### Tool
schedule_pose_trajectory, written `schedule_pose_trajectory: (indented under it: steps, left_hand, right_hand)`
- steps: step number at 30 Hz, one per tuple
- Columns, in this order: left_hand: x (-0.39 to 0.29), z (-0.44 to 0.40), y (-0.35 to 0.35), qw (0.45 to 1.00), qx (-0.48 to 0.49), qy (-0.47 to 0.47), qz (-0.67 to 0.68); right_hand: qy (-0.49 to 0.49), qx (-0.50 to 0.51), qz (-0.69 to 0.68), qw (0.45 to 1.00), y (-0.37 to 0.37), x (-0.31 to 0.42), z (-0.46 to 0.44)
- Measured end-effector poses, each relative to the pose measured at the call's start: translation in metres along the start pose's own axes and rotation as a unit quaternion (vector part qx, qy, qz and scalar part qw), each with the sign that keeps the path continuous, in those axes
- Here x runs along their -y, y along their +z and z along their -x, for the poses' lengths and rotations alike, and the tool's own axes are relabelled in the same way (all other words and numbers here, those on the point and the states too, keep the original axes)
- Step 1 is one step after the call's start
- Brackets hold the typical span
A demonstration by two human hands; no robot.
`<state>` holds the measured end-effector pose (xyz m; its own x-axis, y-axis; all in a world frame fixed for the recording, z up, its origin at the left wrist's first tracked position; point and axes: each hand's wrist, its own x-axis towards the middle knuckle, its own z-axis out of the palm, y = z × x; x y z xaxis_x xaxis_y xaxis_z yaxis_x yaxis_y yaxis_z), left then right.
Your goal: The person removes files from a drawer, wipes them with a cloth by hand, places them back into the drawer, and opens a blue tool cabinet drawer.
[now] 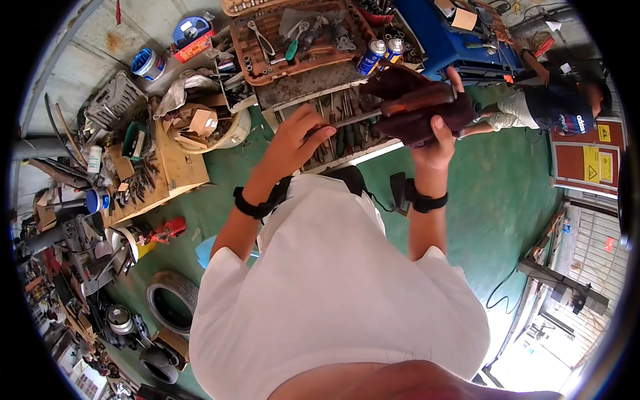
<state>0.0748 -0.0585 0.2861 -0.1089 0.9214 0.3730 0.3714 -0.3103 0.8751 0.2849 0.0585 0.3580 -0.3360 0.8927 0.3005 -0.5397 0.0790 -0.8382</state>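
A screwdriver [417, 102] with a reddish-brown handle is held across in front of me, above an open tool drawer [373, 155]. My left hand [297, 141] is closed, its fingers pinching the far end of the metal shaft. A dark maroon cloth [427, 127] lies bunched in my right hand [435, 148] and wraps partly round the handle. The thumb of that hand presses up against the cloth; most of its other fingers are hidden behind it. Several screwdrivers and other hand tools lie in the drawer below.
Behind the drawer, a brown tool case [280, 70] holds ratchets and sockets. Two spray cans [371, 57] stand beside it, near a blue cabinet [433, 40]. On the left are a wooden bench [180, 170], a white bucket [230, 135] and a tyre [157, 293]. Another person [543, 107] is at far right.
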Motion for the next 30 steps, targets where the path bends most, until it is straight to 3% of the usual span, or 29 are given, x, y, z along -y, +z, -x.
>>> schedule_pose_trajectory:
  steps: [2, 4, 6, 9, 12, 13, 14, 16, 18, 21, 25, 28, 30]
  left_hand:
    - [-0.002, -0.002, 0.0, 1.0, 0.007, -0.005, -0.001]
    - [-0.004, -0.006, 0.001, 1.0, 0.015, -0.009, -0.002]
    - [-0.004, -0.008, 0.0, 0.996, 0.012, 0.084, -0.016]
    - [0.001, -0.001, -0.003, 0.997, 0.065, 0.011, -0.04]
    - [-0.001, 0.001, -0.009, 0.997, 0.033, -0.042, -0.055]
    - [-0.004, 0.0, -0.013, 0.997, 0.033, -0.041, -0.055]
    - [-0.008, -0.001, -0.019, 0.999, -0.022, -0.048, -0.006]
    - [-0.016, -0.003, -0.022, 0.995, -0.076, -0.053, 0.044]
    - [-0.022, -0.004, -0.023, 0.956, -0.111, -0.014, 0.272]
    - [-0.032, -0.005, -0.028, 0.951, -0.031, -0.003, 0.309]
    - [-0.033, -0.007, -0.024, 0.967, -0.024, -0.06, 0.245]
    - [-0.032, -0.006, -0.021, 0.961, -0.078, -0.049, 0.259]
    - [-0.031, -0.007, -0.025, 0.982, -0.031, -0.043, 0.179]
  right_hand:
    - [0.036, 0.111, -0.02, 0.993, -0.007, -0.001, -0.005]
    - [0.051, 0.105, -0.005, 0.993, 0.003, -0.011, 0.001]
    - [0.098, 0.194, -0.001, 0.976, 0.012, -0.023, 0.007]
    - [0.075, 0.175, 0.023, 0.981, 0.015, -0.041, 0.014]
    - [0.093, 0.103, 0.013, 0.99, 0.018, -0.047, 0.02]
    - [0.057, 0.108, 0.138, 0.983, 0.012, -0.052, 0.02]
    - [0.02, 0.109, 0.261, 0.959, 0.008, -0.054, 0.02]
    - [0.007, 0.1, 0.301, 0.948, 0.015, -0.056, 0.026]
    - [0.024, 0.187, 0.347, 0.919, 0.019, -0.056, 0.03]
    - [0.02, 0.224, 0.377, 0.899, 0.027, -0.061, 0.036]
    - [0.001, 0.226, 0.376, 0.898, 0.032, -0.064, 0.036]
    - [0.025, 0.231, 0.356, 0.905, 0.035, -0.053, 0.036]
    - [0.009, 0.217, 0.331, 0.918, 0.035, -0.051, 0.036]
